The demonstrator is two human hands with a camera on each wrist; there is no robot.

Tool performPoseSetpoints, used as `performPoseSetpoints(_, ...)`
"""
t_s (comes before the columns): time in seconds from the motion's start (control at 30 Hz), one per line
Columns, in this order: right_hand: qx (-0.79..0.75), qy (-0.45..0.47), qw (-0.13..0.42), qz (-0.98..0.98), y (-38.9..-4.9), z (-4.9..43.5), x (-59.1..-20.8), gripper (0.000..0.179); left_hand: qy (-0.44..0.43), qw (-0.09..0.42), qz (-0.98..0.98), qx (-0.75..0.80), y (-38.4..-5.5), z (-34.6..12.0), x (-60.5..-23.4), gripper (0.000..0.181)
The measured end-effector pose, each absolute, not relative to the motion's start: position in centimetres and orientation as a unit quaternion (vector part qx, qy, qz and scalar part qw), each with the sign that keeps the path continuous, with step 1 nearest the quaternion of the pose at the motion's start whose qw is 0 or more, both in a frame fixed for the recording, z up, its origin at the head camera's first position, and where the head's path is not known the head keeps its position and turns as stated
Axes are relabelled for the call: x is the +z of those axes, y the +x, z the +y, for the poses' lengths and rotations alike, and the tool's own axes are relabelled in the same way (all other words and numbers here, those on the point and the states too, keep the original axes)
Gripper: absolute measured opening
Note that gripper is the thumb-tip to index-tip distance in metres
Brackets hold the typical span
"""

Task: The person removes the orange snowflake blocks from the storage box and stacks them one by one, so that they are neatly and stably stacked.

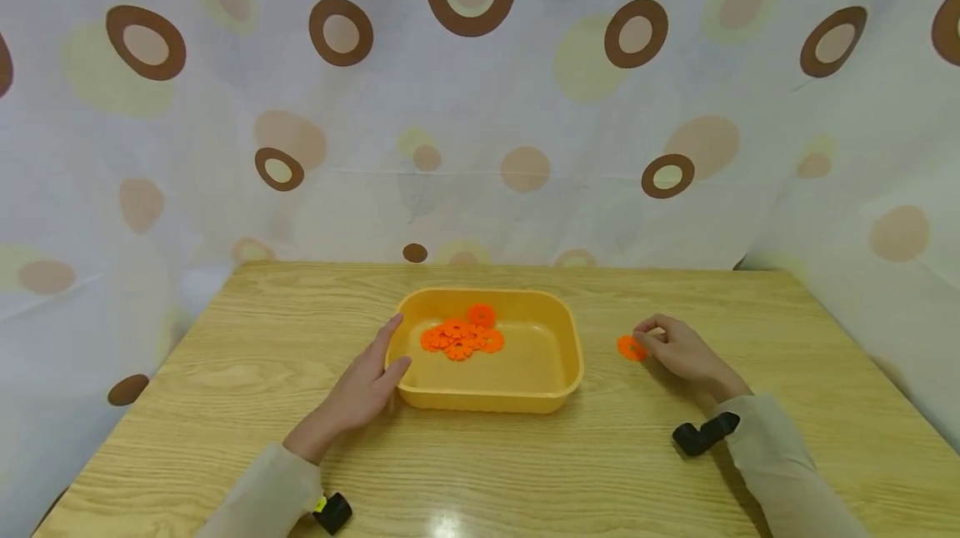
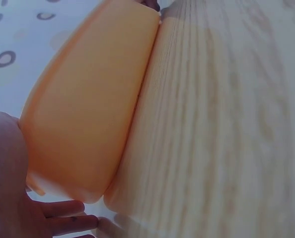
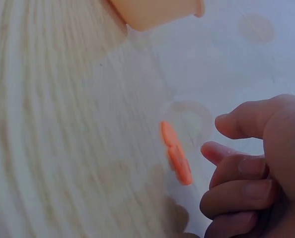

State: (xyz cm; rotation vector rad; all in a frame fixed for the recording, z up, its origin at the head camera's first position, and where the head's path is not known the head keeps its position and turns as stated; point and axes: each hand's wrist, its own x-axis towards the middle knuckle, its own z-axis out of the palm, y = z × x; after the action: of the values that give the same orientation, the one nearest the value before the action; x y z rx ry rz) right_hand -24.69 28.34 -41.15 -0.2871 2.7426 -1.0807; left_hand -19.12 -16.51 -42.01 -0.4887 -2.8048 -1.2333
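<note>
My left hand [image 1: 360,388] holds the left end of a yellow plastic tray [image 1: 487,403], its thumb over the rim and its fingers along the outer wall. In the left wrist view the tray's side [image 2: 93,99] stands on the table, with that hand at its near end. Several flat orange notched discs [image 1: 459,349] lie heaped in the tray's left half. To the right of the tray, one more orange disc [image 1: 630,348] is on the table. Beside it is my right hand [image 1: 682,352]; the right wrist view shows thumb and forefinger apart, a gap from the disc [image 3: 177,156], other fingers curled.
The wooden table [image 1: 480,471] runs back to a hanging white cloth [image 1: 480,221] with brown and green circles. Black devices are strapped at the left wrist [image 1: 332,513] and the right wrist [image 1: 697,436].
</note>
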Motion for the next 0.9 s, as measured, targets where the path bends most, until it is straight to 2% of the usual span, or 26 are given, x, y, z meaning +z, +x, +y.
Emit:
performPoseSetpoints(0.33,-0.402,-0.092,0.100,0.905,-24.7,28.2,-40.4,0.044,-0.158,0.023,-0.907,-0.390,-19.4,-16.5,-42.2,0.061)
performPoseSetpoints(0.9,-0.436,-0.146,0.079,0.885,-25.0,26.0,-38.9,0.039,-0.154,0.021,-0.903,-0.400,-19.1,-16.5,-41.9,0.061)
